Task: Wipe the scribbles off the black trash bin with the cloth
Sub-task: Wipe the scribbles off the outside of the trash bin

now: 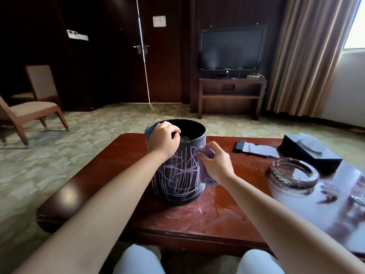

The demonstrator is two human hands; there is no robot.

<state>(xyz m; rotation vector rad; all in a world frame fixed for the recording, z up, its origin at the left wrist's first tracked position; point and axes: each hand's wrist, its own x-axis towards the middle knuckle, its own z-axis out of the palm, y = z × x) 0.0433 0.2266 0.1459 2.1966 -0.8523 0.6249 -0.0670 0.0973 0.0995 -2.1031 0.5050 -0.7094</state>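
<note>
Black cylindrical trash bin (pixel 177 171) covered in pale purple scribbles (pixel 178 173) stood upright on the glossy reddish wooden table (pixel 227 218), left hand (pixel 164 138) gripped its rim, right hand (pixel 214 163) clutched the crumpled purple cloth (pixel 205 151) against its side

Dark wood door (pixel 158 56); patterned carpet (pixel 79 145); beige curtains (pixel 308 56) beside bright window (pixel 355 26)
</note>
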